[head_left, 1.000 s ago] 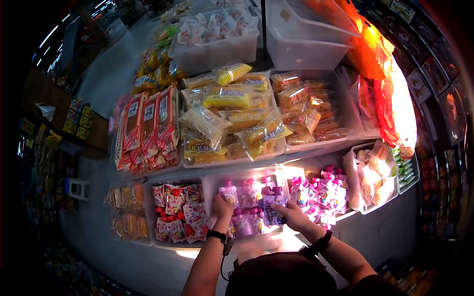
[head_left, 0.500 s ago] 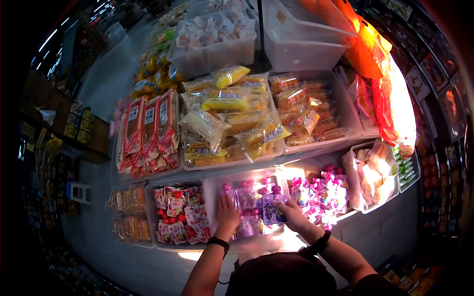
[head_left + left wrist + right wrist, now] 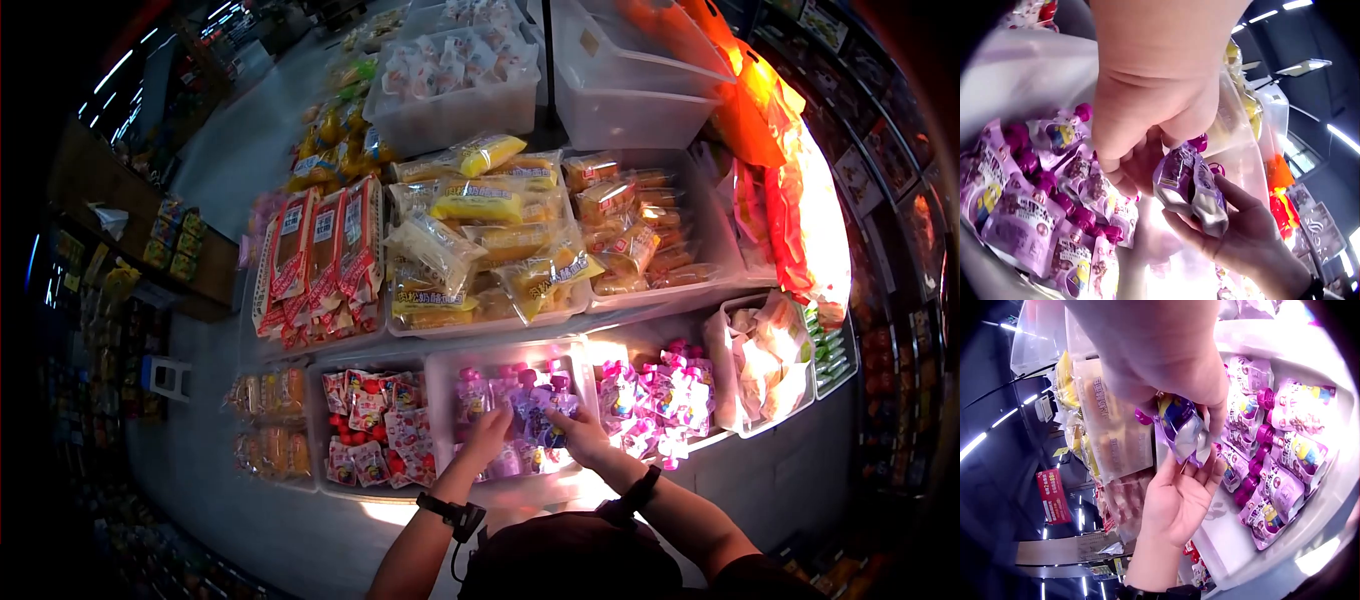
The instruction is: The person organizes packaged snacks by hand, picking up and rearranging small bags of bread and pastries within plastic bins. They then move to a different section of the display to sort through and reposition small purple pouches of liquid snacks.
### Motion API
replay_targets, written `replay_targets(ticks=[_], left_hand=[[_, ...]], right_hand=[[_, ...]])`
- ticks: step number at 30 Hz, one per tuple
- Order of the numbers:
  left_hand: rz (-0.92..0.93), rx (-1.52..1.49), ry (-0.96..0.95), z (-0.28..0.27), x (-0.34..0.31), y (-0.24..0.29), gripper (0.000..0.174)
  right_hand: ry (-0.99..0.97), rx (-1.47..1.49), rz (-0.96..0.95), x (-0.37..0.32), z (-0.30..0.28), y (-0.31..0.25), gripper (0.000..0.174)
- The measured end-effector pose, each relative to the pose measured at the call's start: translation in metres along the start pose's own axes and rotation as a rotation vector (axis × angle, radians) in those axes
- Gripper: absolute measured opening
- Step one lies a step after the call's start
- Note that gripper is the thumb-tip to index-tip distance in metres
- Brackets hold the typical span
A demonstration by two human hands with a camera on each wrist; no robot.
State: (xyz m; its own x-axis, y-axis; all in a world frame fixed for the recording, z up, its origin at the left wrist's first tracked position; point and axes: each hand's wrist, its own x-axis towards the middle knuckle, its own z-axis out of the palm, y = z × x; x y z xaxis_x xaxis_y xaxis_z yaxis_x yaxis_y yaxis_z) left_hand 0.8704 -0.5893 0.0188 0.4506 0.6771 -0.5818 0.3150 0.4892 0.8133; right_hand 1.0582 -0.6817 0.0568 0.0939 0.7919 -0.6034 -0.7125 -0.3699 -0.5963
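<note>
A white tray [image 3: 436,405] holds rows of purple jelly pouches [image 3: 1022,228] with magenta caps. Just above its right part, my right hand [image 3: 588,440] grips purple pouches [image 3: 1179,178]; two show side by side in the left wrist view. The right wrist view has a pouch [image 3: 1182,428] under my right hand [image 3: 1160,369], partly covered by it. From the left, my left hand [image 3: 487,438] reaches to the held pouches. Its palm and loosely bent fingers [image 3: 1210,475] show at the lower end of the pouch; whether they bear any weight is unclear.
Left of the tray is a bin of red-and-white pouches [image 3: 365,415]; pink pouches [image 3: 655,395] lie to its right. Behind stand bins of yellow-wrapped bread [image 3: 480,205] and brown packs [image 3: 625,225]. An orange bag [image 3: 765,110] hangs at the right.
My left hand has moved from the tray's left side over to the pouches at my right hand. My right hand has stayed near the same spot, still gripping.
</note>
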Motion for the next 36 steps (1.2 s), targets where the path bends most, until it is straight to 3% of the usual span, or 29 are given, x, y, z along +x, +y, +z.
replay_targets(ticks=[2, 5, 8, 11, 14, 18, 21, 24, 27, 31, 36], left_hand=[[-0.127, -0.381, 0.100, 0.017, -0.022, 0.036, 0.018], [0.190, 0.228, -0.005, 0.001, -0.007, 0.006, 0.022], [0.320, 0.347, 0.135, -0.005, -0.006, -0.002, 0.021], [0.282, 0.559, 0.322, -0.023, 0.007, 0.004, 0.020], [0.363, 0.597, 0.437, -0.027, 0.025, 0.006, 0.021], [0.326, 0.849, 0.459, -0.024, 0.037, -0.003, 0.015], [0.239, 0.937, 0.455, -0.019, 0.036, 0.000, 0.025], [0.459, 1.269, 0.491, -0.025, 0.044, -0.021, 0.040], [0.615, 1.510, 0.250, -0.021, 0.031, -0.008, 0.051], [0.450, 1.448, 0.212, -0.021, 0.016, -0.015, 0.071], [0.498, 1.420, 0.240, -0.022, 0.016, -0.022, 0.071]], right_hand=[[0.014, -0.056, 0.017, 0.003, -0.003, 0.003, 0.024], [0.010, -0.157, 0.051, 0.001, -0.001, 0.002, 0.026], [-0.004, -0.390, 0.065, -0.010, 0.003, -0.013, 0.028], [-0.010, -0.588, -0.031, -0.009, -0.008, -0.007, 0.029], [0.039, -0.505, 0.040, -0.015, -0.007, -0.011, 0.031], [0.100, -0.518, 0.050, -0.019, 0.002, -0.018, 0.035], [0.128, -0.501, 0.012, -0.018, 0.009, -0.021, 0.038], [0.229, -0.711, -0.070, 0.017, -0.004, 0.001, 0.038], [0.325, -0.825, -0.193, 0.062, -0.009, 0.032, 0.041], [0.340, -0.967, -0.299, 0.085, 0.001, 0.040, 0.044], [0.318, -1.095, -0.241, 0.096, -0.003, 0.044, 0.033]])
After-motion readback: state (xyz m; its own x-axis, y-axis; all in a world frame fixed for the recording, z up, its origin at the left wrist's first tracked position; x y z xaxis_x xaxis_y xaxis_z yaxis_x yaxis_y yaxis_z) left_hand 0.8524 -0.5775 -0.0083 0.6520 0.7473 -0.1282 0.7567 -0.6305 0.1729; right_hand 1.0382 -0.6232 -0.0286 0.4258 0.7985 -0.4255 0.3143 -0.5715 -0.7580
